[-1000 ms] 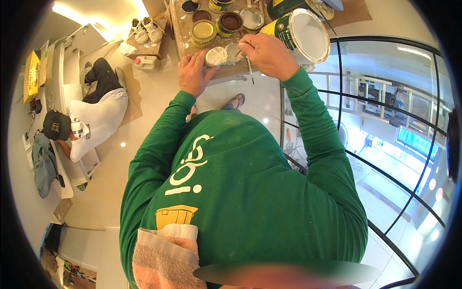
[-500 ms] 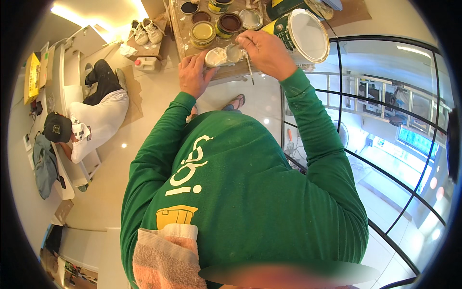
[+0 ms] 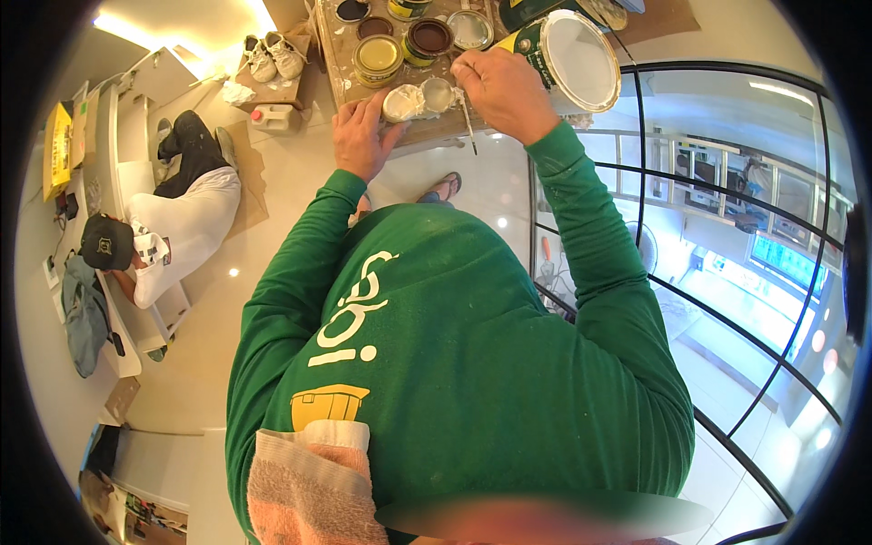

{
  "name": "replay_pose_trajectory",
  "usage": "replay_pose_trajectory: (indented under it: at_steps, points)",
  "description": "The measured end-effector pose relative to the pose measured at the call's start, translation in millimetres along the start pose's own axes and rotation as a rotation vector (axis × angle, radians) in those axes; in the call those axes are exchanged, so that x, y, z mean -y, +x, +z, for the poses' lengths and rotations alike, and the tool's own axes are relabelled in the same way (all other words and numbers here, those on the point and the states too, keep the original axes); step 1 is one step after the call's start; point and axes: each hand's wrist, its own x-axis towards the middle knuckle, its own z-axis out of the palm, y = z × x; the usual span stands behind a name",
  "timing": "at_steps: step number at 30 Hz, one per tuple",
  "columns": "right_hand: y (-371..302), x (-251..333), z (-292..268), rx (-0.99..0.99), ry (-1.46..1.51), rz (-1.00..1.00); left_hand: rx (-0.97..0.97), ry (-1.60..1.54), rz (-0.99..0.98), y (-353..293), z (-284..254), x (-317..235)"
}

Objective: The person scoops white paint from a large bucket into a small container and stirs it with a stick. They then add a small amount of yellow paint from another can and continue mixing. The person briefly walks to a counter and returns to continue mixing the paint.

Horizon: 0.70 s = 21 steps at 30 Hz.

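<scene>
At the near edge of the paint-spattered table, my left hand point(image 3: 361, 136) curls round the side of a small cup point(image 3: 401, 104) smeared with thick white paste. Touching that cup on its right is a second small cup point(image 3: 437, 94) with greyish-white contents. My right hand point(image 3: 505, 95) is closed in a pinch above and right of the second cup; what its fingertips hold is too small to make out. A thin brush point(image 3: 469, 123) juts over the table edge between my hands. Just right of my right hand, a large pail point(image 3: 581, 62) lies tilted with its pale round end showing.
Open tins stand beyond the cups: a yellowish one point(image 3: 378, 59) and a dark brown one point(image 3: 430, 40). Glass panels with black frames point(image 3: 641, 127) border my right side. At left, a person in white point(image 3: 186, 204) bends low near shoes point(image 3: 272, 56) and a plastic jug point(image 3: 275, 119).
The table and its tins have shifted slightly up and left in the picture. My right hand's fingertips have risen a little from the second cup; my left hand stays at the white-smeared cup.
</scene>
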Motion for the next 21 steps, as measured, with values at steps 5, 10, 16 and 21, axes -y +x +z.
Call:
replay_pose_trajectory:
  at_steps: [5, 10, 16, 21]
  points:
    - [-0.7, 2.2, -0.1, -0.093, 0.069, -0.017, 0.005, 0.005, -0.003, 0.1, 0.3, -0.1]
    - [-2.1, 4.9, -1.3, -0.023, 0.093, 0.008, 0.001, 0.012, -0.002, 0.2, 0.2, 0.2]
    - [-2.6, 4.8, -1.6, -0.029, 0.087, -0.004, 0.012, 0.01, -0.007, 0.0, 0.4, 0.8]
    - [-4.8, 5.6, -3.0, 0.033, 0.022, 0.001, 0.003, 0.01, -0.004, -0.1, 1.5, 1.5]
